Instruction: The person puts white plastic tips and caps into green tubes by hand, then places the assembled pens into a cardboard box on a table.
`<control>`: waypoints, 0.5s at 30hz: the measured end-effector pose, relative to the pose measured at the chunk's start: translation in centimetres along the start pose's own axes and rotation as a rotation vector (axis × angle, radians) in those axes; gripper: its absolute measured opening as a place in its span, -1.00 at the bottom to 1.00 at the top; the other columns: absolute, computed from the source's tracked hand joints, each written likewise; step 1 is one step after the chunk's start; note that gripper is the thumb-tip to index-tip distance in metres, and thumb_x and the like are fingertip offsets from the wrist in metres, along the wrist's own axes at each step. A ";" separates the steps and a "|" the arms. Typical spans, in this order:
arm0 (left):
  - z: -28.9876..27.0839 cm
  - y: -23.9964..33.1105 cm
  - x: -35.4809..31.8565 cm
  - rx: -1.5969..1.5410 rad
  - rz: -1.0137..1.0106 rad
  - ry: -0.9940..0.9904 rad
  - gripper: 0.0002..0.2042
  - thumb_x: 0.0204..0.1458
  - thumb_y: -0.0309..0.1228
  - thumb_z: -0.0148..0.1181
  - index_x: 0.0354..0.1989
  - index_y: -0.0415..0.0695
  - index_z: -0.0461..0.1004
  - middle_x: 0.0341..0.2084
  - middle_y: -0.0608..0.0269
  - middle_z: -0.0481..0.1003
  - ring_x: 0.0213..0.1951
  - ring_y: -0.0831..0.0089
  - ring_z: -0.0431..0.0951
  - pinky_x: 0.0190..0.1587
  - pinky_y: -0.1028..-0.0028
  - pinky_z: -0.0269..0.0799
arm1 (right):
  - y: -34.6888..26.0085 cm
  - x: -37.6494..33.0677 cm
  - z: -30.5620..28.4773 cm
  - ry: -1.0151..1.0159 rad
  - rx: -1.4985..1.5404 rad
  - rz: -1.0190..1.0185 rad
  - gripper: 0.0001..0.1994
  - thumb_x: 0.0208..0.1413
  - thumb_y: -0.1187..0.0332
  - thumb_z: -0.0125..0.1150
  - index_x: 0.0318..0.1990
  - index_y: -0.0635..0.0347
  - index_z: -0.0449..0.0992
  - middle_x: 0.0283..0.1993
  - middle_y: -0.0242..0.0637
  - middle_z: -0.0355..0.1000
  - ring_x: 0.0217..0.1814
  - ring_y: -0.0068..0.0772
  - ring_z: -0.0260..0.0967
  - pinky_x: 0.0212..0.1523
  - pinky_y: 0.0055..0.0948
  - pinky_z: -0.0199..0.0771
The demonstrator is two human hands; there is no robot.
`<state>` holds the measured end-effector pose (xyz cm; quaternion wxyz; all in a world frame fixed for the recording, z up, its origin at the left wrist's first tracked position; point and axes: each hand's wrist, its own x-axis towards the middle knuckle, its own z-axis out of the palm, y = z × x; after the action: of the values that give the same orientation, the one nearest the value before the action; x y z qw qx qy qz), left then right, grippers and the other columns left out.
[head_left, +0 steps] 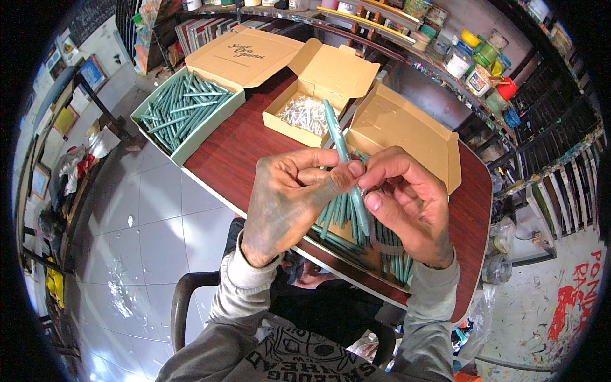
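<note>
Left hand (280,200) pinching teal pen (337,132) between thumb and fingers; pen tilted, top leaning left, probably steadied so side stays reachable. Right hand (410,204) narrow, thumb and index at pen's side; cannot tell if anything pinched. Pen above cardboard box (410,127) of loose pens (339,213) on desk (238,149). Farther: small box (294,132) of white pieces (302,113); leftward, pale green box (210,128), more pens. Lids folded back, presumably for easy access.
</note>
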<state>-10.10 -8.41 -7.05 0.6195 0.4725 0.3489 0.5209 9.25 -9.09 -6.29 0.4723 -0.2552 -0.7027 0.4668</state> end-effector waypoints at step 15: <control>0.0 -0.2 0.0 0.001 -0.002 -0.039 -0.87 0.15 -0.51 0.28 -0.21 -0.32 0.61 -0.40 0.14 0.67 -0.38 0.61 0.61 -0.34 0.64 0.47 | -0.2 0.0 0.2 0.060 -0.225 -0.028 -0.91 0.20 0.59 0.20 -0.17 0.36 0.48 -0.15 -0.20 0.41 -0.10 -0.39 0.46 -0.06 -0.44 0.49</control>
<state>-10.01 -8.42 -7.19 0.6264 0.4824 0.3376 0.5107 9.08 -9.20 -6.16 0.4679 -0.3108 -0.7398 0.3703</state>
